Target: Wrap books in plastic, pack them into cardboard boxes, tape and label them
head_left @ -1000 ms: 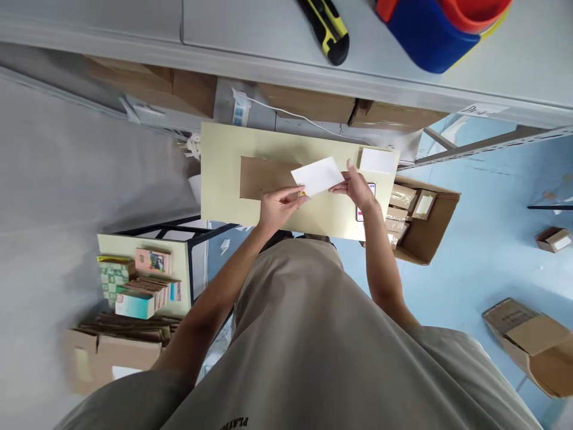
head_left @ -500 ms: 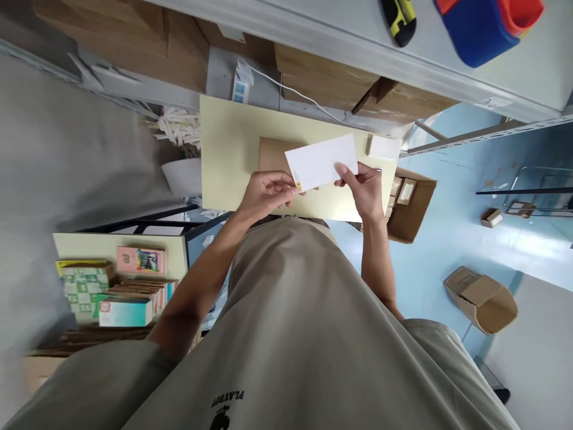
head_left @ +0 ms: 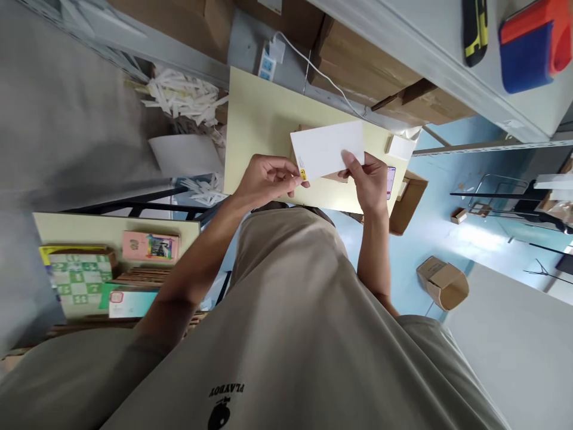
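Gripping a white card [head_left: 324, 146] at its four o'clock with right hand [head_left: 371, 184], apparently pinching seven o'clock with left hand [head_left: 264, 181].

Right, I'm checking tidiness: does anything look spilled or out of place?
Yes: white paper strips lie in a tangled heap past the left end of the pale yellow table, perhaps spilled waste. The held white card shows no visible damage.

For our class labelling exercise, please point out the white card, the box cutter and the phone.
White card [head_left: 326, 149], head view: middle of its upper face.
Box cutter [head_left: 475, 33], head view: its visible handle.
Phone [head_left: 391, 182], head view: its screen.
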A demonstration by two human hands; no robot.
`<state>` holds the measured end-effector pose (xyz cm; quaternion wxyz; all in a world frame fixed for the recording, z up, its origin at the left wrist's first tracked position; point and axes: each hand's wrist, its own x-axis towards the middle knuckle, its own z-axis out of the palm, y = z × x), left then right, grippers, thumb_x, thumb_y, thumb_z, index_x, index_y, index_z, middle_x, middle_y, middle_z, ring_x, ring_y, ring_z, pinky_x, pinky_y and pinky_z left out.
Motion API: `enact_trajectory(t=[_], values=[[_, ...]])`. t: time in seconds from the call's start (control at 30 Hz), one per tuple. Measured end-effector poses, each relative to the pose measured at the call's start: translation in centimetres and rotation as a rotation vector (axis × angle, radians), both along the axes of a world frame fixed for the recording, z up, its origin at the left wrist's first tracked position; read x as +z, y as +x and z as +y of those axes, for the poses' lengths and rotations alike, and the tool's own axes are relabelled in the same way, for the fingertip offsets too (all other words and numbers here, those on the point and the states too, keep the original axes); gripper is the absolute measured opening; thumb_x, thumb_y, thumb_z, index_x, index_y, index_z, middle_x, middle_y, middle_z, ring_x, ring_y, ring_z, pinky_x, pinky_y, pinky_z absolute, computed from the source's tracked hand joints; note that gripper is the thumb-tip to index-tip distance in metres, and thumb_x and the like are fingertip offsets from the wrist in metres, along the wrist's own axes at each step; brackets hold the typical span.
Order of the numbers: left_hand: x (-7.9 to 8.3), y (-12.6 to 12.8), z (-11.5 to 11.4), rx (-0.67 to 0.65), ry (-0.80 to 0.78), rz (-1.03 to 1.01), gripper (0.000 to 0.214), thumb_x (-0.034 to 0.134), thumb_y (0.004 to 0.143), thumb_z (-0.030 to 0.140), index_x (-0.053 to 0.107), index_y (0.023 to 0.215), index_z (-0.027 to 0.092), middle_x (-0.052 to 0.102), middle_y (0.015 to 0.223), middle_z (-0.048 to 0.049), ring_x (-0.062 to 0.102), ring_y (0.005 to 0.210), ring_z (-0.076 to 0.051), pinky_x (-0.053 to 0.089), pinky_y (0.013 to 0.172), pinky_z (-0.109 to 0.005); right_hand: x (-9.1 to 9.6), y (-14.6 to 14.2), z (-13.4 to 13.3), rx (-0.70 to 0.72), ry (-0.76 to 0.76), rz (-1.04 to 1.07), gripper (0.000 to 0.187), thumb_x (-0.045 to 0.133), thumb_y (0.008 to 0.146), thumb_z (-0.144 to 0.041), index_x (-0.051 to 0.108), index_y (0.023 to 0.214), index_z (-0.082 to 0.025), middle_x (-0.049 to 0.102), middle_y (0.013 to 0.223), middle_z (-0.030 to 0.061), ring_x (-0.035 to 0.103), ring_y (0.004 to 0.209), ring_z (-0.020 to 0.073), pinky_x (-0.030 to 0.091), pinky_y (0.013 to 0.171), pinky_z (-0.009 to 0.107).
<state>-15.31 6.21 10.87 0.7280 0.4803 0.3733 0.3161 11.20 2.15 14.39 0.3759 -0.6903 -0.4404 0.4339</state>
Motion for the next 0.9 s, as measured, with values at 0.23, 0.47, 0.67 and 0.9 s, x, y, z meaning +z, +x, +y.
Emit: enact_trajectory(t=[0.23, 0.47, 0.67, 0.9], values=[[0.5, -3.0, 0.5, 0.062, 0.031, -0.077, 0.048, 0.102, 0.085, 0.063, 0.086, 0.084, 0.019, 0.086, 0.085, -0.0093, 0.061, 0.055, -0.01, 0.061, 0.057, -0.029, -1.5, -3.8, 1.5, 0.045, -0.018, -0.168, 0.055, 0.084, 0.1, -0.081, 0.081, 0.104, -0.026, 0.076, 0.093, 0.002, 0.078, 0.086, 0.0176, 0.07, 0.082, 0.032], [0.0, -4.8, 0.8, 0.082, 0.088, 0.045, 0.044, 0.094, 0.093, 0.061, 0.085, 0.088, 0.018, 0.083, 0.085, -0.0075, 0.067, 0.058, -0.012, 0.059, 0.057, -0.027, 1.8, -8.7, 0.0, 0.309, 0.221, -0.301, 0.034, 0.078, 0.112, -0.065, 0.087, 0.115, -0.032, 0.077, 0.114, 0.0058, 0.079, 0.097, 0.0203, 0.071, 0.081, 0.035], [-0.4, -5.5, 1.4, 0.048, 0.156, 0.101, 0.039, 0.092, 0.095, 0.057, 0.085, 0.089, 0.02, 0.071, 0.07, -0.0016, 0.072, 0.062, -0.016, 0.057, 0.057, -0.026, 3.6, -10.6, -0.4, 0.362, 0.274, -0.396, 0.026, 0.08, 0.112, -0.058, 0.088, 0.116, -0.034, 0.076, 0.111, 0.0054, 0.078, 0.093, 0.0206, 0.073, 0.08, 0.036], [0.6, -6.1, 1.8, 0.01, 0.274, 0.099, 0.028, 0.086, 0.098, 0.05, 0.09, 0.095, 0.022, 0.081, 0.081, -0.004, 0.069, 0.066, -0.015, 0.054, 0.061, -0.027, 3.5, -11.3, 0.1, 0.326, 0.233, -0.403, 0.022, 0.08, 0.111, -0.052, 0.086, 0.106, -0.031, 0.077, 0.106, 0.0046, 0.076, 0.087, 0.0191, 0.07, 0.076, 0.035]])
